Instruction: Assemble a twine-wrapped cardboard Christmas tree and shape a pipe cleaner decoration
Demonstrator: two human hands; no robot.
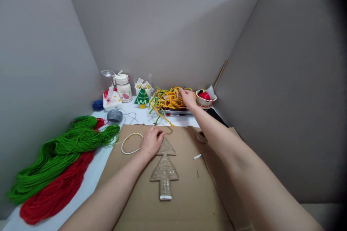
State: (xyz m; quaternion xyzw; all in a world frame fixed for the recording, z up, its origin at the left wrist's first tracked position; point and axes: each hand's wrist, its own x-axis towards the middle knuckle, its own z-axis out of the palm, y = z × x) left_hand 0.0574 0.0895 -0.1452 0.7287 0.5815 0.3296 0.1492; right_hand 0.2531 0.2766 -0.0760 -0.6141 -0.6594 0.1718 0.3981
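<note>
We have the cardboard (189,202) across the lower centre of the frame, with its widest room to the right of the tree (164,169), up to a slanting edge at lower right. Grey walls (162,25) bound us at left, back and right; green yarn (62,148) and red yarn (58,189) fill the lower left. The tree lies flat just below centre, trunk toward the bottom. Our left hand (152,140) sits over its upper left side, fingers bent and close together; whether they grip it, we cannot tell. A white ring (122,147) lies just left of that hand. Our right hand (189,98) reaches to upper centre, fingertips at the orange yarn (172,97) (a loose, tangled heap); we cannot tell whether they close on a strand.
</note>
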